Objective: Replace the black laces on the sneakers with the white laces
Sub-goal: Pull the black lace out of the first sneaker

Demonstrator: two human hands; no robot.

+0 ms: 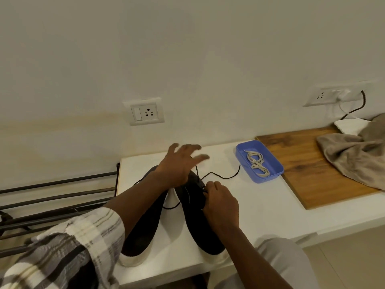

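Black lace (221,176): limp, light, snags in eyelets, so pinch near the eyelet. Right hand (220,205) curled, pinching it on right sneaker (198,230). Left hand (179,165) at 11 o'clock, fingers splayed; any hold, cannot tell.

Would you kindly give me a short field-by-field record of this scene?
left sneaker: black, on white table, beside right sneaker
left hand: fingers spread, above left sneaker
right hand: pinches black lace at right sneaker
black lace: loose end trails toward blue tray
white laces: coiled in blue tray
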